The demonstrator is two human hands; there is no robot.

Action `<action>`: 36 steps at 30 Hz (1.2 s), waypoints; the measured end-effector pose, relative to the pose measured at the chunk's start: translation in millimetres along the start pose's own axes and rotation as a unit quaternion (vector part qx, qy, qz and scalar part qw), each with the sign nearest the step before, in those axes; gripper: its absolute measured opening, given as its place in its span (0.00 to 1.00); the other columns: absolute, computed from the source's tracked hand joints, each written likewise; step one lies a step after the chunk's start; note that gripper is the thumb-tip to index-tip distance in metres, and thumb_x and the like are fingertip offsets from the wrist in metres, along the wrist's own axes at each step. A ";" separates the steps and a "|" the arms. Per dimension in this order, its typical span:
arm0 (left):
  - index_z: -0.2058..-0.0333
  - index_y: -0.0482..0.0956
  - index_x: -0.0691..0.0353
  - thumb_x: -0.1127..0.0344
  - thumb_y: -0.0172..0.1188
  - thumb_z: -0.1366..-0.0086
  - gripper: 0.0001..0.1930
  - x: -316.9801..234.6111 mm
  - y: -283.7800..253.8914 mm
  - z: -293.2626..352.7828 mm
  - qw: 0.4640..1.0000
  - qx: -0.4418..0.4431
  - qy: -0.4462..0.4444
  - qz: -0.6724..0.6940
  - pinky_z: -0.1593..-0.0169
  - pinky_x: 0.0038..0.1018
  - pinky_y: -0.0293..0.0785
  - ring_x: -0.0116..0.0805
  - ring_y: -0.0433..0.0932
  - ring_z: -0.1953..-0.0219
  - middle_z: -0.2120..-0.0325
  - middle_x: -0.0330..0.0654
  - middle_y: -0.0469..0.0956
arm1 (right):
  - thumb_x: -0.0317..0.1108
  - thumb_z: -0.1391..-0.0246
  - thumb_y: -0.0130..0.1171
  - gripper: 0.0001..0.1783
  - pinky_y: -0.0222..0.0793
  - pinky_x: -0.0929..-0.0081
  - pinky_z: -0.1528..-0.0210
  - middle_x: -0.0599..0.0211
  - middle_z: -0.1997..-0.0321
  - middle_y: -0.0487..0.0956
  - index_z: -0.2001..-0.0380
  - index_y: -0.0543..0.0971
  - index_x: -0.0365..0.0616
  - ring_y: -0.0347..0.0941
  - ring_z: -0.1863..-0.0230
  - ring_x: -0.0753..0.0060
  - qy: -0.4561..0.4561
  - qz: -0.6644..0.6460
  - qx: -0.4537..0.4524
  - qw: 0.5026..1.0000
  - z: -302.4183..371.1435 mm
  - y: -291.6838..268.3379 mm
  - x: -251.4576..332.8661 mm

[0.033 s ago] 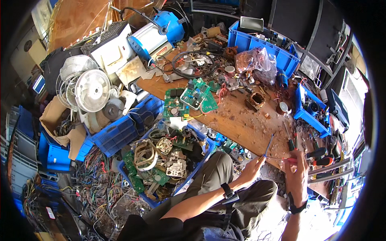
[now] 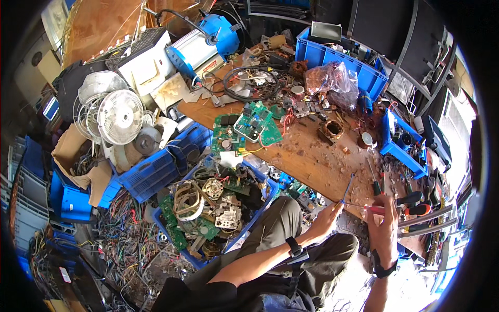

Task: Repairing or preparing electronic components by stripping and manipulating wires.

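My left hand [image 2: 327, 217] is closed, pinching the lower end of a thin bluish rod-like piece [image 2: 349, 188] that sticks up over the table's front edge. I cannot make out what kind of part it is. Close by on the right, my right hand [image 2: 383, 223] is wrapped round the red handle of a screwdriver [image 2: 375, 209]. Its thin shaft points left, towards the fingertips of my left hand. Whether the tip touches the piece there is too small to tell. Both hands are above my right knee.
The wooden table [image 2: 306, 161] carries green circuit boards [image 2: 249, 125], a copper-wound motor part [image 2: 331, 130] and scattered debris. More screwdrivers [image 2: 409, 197] lie at its right. A blue crate [image 2: 270, 187] of scrap parts stands left of my knees. Tangled wires [image 2: 125, 239] cover the floor.
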State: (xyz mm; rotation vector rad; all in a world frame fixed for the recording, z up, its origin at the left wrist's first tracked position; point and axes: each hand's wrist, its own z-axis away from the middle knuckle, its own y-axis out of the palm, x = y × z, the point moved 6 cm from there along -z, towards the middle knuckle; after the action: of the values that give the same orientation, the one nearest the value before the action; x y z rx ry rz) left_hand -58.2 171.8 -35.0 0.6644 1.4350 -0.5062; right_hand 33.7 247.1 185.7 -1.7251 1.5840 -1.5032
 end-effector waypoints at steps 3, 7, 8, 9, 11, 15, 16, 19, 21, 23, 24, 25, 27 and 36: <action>0.55 0.75 0.71 0.43 0.43 0.20 0.30 -2.5 -0.7 -0.1 1.000 0.010 -0.005 0.001 0.56 0.35 0.68 0.40 0.71 0.64 0.68 0.49 0.75 | 0.24 0.45 0.66 0.17 0.74 0.59 0.56 0.54 0.61 0.78 0.53 0.74 0.39 0.79 0.62 0.53 -0.027 0.036 -0.021 0.999 -0.1 -0.7 3.8; 0.56 0.75 0.71 0.40 0.43 0.21 0.32 -1.2 -0.1 1.7 0.999 0.022 -0.035 -0.003 0.58 0.35 0.67 0.39 0.71 0.64 0.69 0.47 0.74 | 0.24 0.46 0.66 0.17 0.74 0.59 0.55 0.54 0.60 0.79 0.53 0.74 0.38 0.80 0.61 0.52 0.028 -0.004 -0.005 1.000 -1.8 1.1 -2.5; 0.53 0.76 0.70 0.46 0.47 0.21 0.26 -6.2 -3.2 0.7 1.000 -0.019 0.015 -0.015 0.64 0.37 0.68 0.37 0.69 0.71 0.75 0.48 0.72 | 0.23 0.46 0.65 0.17 0.74 0.60 0.55 0.54 0.59 0.79 0.53 0.74 0.39 0.80 0.60 0.52 -0.006 -0.001 0.000 1.000 -1.4 1.5 1.1; 0.55 0.76 0.69 0.47 0.48 0.21 0.25 -1.2 0.4 2.0 1.000 -0.010 -0.010 0.026 0.62 0.35 0.69 0.35 0.71 0.69 0.74 0.46 0.74 | 0.22 0.46 0.65 0.17 0.75 0.60 0.55 0.54 0.59 0.80 0.53 0.74 0.39 0.80 0.59 0.51 -0.033 0.006 0.003 0.999 0.5 0.0 3.5; 0.57 0.76 0.69 0.46 0.48 0.22 0.25 7.8 2.2 -0.9 0.998 0.006 -0.032 0.047 0.62 0.35 0.70 0.34 0.71 0.68 0.73 0.43 0.75 | 0.21 0.46 0.63 0.16 0.75 0.61 0.56 0.54 0.60 0.81 0.54 0.75 0.37 0.81 0.59 0.52 -0.005 -0.008 -0.011 1.000 3.4 -1.0 -2.8; 0.60 0.78 0.66 0.45 0.50 0.22 0.25 22.7 -2.2 -4.7 0.994 0.020 -0.068 0.081 0.57 0.28 0.69 0.28 0.72 0.63 0.69 0.37 0.74 | 0.24 0.43 0.66 0.09 0.78 0.71 0.61 0.56 0.63 0.82 0.59 0.79 0.36 0.83 0.64 0.64 0.056 -0.065 -0.072 0.994 15.7 -17.4 -25.8; 0.61 0.78 0.62 0.47 0.51 0.22 0.21 19.0 -4.9 -3.5 0.992 0.020 -0.040 0.117 0.59 0.24 0.66 0.23 0.68 0.65 0.69 0.32 0.72 | 0.23 0.43 0.65 0.09 0.79 0.72 0.60 0.57 0.63 0.82 0.59 0.79 0.36 0.84 0.63 0.66 0.057 -0.076 -0.109 0.990 17.3 -21.1 -30.9; 0.61 0.77 0.57 0.50 0.50 0.21 0.18 1.1 -15.5 3.8 0.992 0.029 0.023 0.125 0.62 0.19 0.60 0.17 0.64 0.67 0.70 0.27 0.69 | 0.23 0.40 0.62 0.09 0.80 0.71 0.53 0.57 0.58 0.85 0.56 0.82 0.37 0.85 0.56 0.64 0.066 -0.095 -0.172 0.978 24.3 -20.5 -46.8; 0.62 0.76 0.58 0.50 0.47 0.20 0.18 -9.8 -21.7 9.8 0.990 0.042 0.001 0.131 0.62 0.20 0.59 0.18 0.63 0.66 0.70 0.28 0.69 | 0.25 0.38 0.61 0.11 0.79 0.70 0.50 0.55 0.55 0.85 0.53 0.82 0.38 0.85 0.55 0.60 0.068 -0.078 -0.167 0.980 24.6 -6.3 -57.8; 0.62 0.76 0.60 0.52 0.47 0.20 0.18 -23.5 -24.6 15.1 0.993 0.061 -0.011 0.103 0.61 0.22 0.59 0.19 0.62 0.66 0.69 0.29 0.68 | 0.26 0.38 0.60 0.12 0.78 0.67 0.49 0.54 0.52 0.85 0.51 0.82 0.40 0.84 0.52 0.54 0.086 -0.054 -0.160 0.982 19.6 15.2 -73.6; 0.62 0.76 0.60 0.52 0.48 0.20 0.18 -32.4 -28.3 18.0 0.991 0.050 0.002 0.124 0.60 0.23 0.59 0.20 0.61 0.66 0.69 0.29 0.68 | 0.25 0.37 0.59 0.12 0.78 0.67 0.48 0.54 0.51 0.85 0.51 0.82 0.39 0.84 0.51 0.55 0.074 -0.043 -0.156 0.984 15.2 25.2 -79.7; 0.62 0.76 0.60 0.53 0.48 0.20 0.17 -42.4 -30.0 21.1 0.987 0.049 0.028 0.149 0.60 0.23 0.58 0.20 0.60 0.66 0.69 0.30 0.67 | 0.25 0.37 0.59 0.12 0.78 0.67 0.47 0.55 0.50 0.85 0.51 0.82 0.37 0.84 0.50 0.57 0.061 -0.033 -0.151 0.986 10.0 34.5 -86.1; 0.61 0.76 0.61 0.55 0.49 0.20 0.16 -50.2 -33.9 26.6 0.987 0.042 -0.003 0.156 0.57 0.23 0.59 0.21 0.62 0.65 0.68 0.30 0.68 | 0.25 0.38 0.60 0.14 0.77 0.64 0.45 0.55 0.48 0.84 0.49 0.80 0.38 0.82 0.48 0.52 0.050 0.000 -0.137 0.989 -1.6 50.8 -97.4; 0.52 0.76 0.67 0.63 0.51 0.20 0.12 -76.5 -36.2 46.4 0.995 0.053 0.067 0.051 0.48 0.22 0.67 0.23 0.71 0.57 0.60 0.35 0.77 | 0.28 0.43 0.67 0.10 0.77 0.68 0.56 0.57 0.60 0.84 0.59 0.84 0.36 0.82 0.60 0.64 0.095 -0.260 -0.014 0.961 19.7 54.6 -55.4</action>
State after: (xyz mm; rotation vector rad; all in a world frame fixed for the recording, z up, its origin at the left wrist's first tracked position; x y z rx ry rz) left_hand -55.5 108.2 37.5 0.8663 1.4980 -0.4680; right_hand 34.1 271.1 109.1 -2.1883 1.2908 -1.9434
